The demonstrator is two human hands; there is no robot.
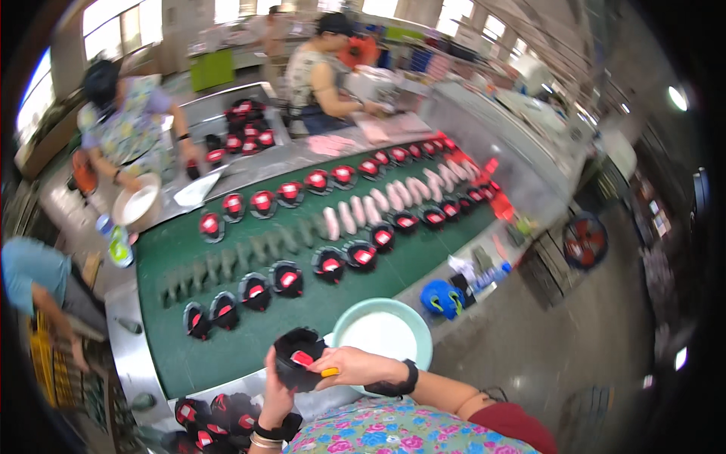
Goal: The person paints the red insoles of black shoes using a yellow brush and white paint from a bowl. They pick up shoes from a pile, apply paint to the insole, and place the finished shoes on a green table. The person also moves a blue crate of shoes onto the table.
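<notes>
In front of my body, my left hand [278, 390] grips a black shoe upper [295, 346] by its side, its hollow turned up with a red patch inside. My right hand [349, 368] is at the upper's right edge, its fingers closed round a tool with a yellow handle [329, 372]. The tool's working end is hidden or too small to make out. Just beyond my right hand stands a pale green basin [425, 333] with white contents. A pile of black and red uppers [219, 420] lies beside my left wrist.
A green conveyor belt [302, 310] carries rows of uppers, pink pieces [374, 206] and dark green pieces [219, 265]. At its right edge sits a blue object [442, 300]. Two people work across the belt; another person [38, 280] is at left. A fan [584, 240] stands at right.
</notes>
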